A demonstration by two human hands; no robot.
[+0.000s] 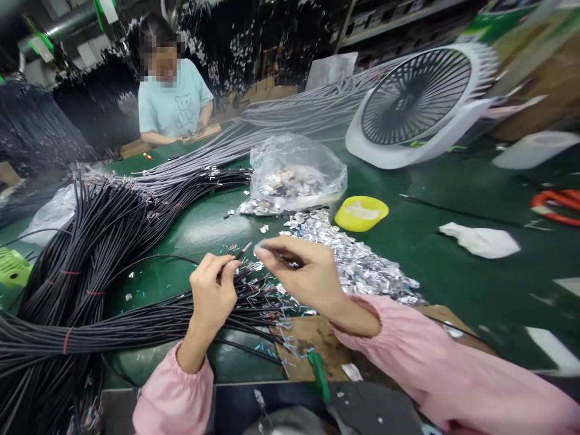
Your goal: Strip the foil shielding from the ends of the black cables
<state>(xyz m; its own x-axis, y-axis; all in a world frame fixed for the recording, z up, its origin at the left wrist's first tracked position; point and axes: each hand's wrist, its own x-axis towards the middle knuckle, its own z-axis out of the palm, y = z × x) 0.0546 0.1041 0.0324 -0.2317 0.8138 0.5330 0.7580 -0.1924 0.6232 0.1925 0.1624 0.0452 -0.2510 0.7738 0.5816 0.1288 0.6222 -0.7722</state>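
Between thumb and forefinger, my left hand (212, 287) pinches a black cable (239, 254) near its stripped end. A pale tip of the cable points up to the right. My right hand (303, 272) is just right of that tip, apart from it, its fingers curled and thumb and fingertips close together. Something dark shows inside its curl, but I cannot make out what it is. Below both hands lies a bundle of black cables (167, 317) with coloured wire ends. Beside my right hand spreads a pile of silver foil pieces (362, 260).
A clear plastic bag (296, 172) holds small pieces behind the pile, near a yellow dish (361, 213). A white fan (417, 103) stands at the back right. More tied black cables (95, 260) lie left. Across the green table (453, 193) sits another person (174, 99).
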